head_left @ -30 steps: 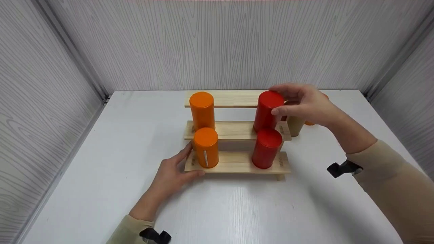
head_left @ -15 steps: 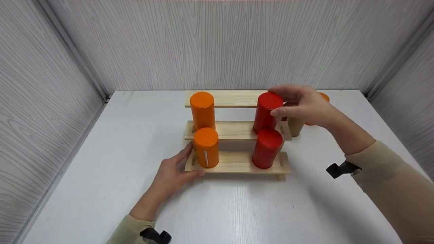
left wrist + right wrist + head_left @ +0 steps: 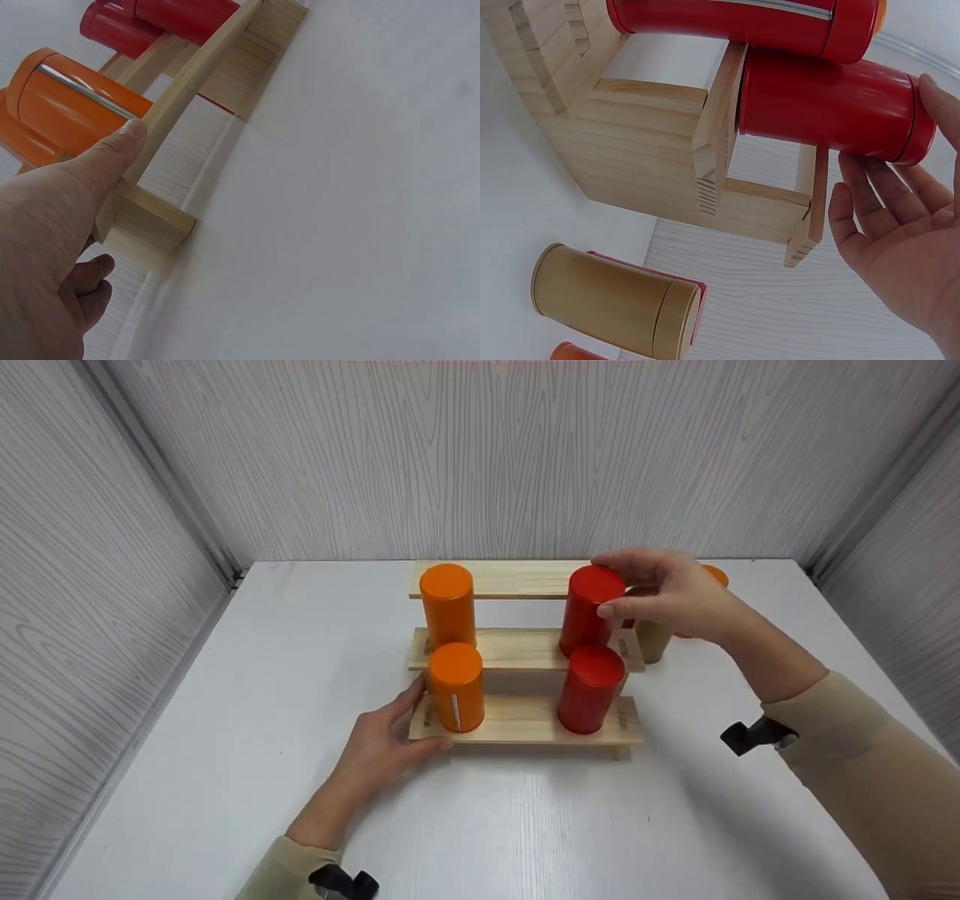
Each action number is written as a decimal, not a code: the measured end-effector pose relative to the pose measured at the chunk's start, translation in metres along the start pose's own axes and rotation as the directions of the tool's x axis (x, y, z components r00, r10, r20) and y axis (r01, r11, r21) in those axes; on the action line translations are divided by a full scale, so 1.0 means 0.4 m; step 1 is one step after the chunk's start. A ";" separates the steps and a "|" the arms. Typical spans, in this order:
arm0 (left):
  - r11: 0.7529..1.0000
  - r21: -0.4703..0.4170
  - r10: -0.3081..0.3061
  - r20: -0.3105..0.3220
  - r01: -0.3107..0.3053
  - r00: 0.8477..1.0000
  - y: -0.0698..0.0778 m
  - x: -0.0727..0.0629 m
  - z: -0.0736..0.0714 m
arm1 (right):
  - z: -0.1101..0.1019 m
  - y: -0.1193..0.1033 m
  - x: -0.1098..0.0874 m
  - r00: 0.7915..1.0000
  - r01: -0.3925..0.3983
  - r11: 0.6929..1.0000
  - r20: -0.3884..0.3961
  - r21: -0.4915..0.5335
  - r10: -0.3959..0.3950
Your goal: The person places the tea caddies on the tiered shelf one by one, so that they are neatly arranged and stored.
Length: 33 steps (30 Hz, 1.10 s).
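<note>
A three-tier wooden shelf rack (image 3: pixel 523 649) stands on the white table. On its middle tier, at the right, my right hand (image 3: pixel 679 594) holds an upright red canister (image 3: pixel 586 619) near its lid, thumb in front and fingers behind. Below it, another red canister (image 3: pixel 587 706) stands on the lowest tier. Two orange canisters line the left side, one on the lowest tier (image 3: pixel 466 701) and one on the middle tier (image 3: pixel 450 619). My left hand (image 3: pixel 375 746) grips the rack's lower left end; in the left wrist view its thumb (image 3: pixel 120 146) presses the front board.
Right of the rack, partly behind my right hand, stand a gold canister (image 3: pixel 604 300), a red one (image 3: pixel 699 319) beside it, and an orange one (image 3: pixel 716 575). The rack's top tier (image 3: pixel 517 579) is near the back wall (image 3: pixel 480 457).
My right hand and the red canister it holds have shifted very slightly left and down. The left hand and the rack stay in place.
</note>
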<state>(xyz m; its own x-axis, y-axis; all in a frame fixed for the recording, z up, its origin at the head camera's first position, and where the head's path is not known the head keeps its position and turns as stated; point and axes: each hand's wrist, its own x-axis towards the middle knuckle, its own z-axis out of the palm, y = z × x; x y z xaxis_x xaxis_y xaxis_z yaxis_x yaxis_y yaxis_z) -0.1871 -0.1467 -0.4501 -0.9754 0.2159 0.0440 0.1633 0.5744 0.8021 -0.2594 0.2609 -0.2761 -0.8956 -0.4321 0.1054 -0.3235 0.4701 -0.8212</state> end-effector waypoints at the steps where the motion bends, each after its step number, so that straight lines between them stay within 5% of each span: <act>1: 1.000 0.000 -0.001 -0.001 0.001 1.000 0.000 0.000 0.000 | 0.000 0.000 0.000 1.000 0.000 1.000 0.000 -0.002 0.000; 10: 1.000 0.005 -0.022 0.006 0.022 1.000 0.002 0.000 0.000 | 0.000 0.004 0.002 1.000 -0.002 1.000 -0.002 -0.007 0.002; 20: 0.999 -0.009 0.052 -0.017 -0.052 0.999 -0.002 -0.003 0.000 | -0.001 0.006 0.002 1.000 -0.005 1.000 -0.026 0.024 0.006; 33: 0.998 -0.012 0.053 -0.017 -0.054 0.998 -0.003 -0.004 0.001 | -0.004 0.008 0.004 1.000 -0.008 1.000 -0.006 -0.008 0.008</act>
<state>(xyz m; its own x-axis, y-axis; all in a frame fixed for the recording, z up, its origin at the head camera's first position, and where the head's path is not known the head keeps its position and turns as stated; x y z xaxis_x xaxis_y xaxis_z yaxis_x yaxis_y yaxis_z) -0.1856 -0.1475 -0.4514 -0.9677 0.2328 0.0968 0.2134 0.5522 0.8060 -0.2624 0.2630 -0.2776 -0.8999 -0.4238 0.1023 -0.3189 0.4798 -0.8174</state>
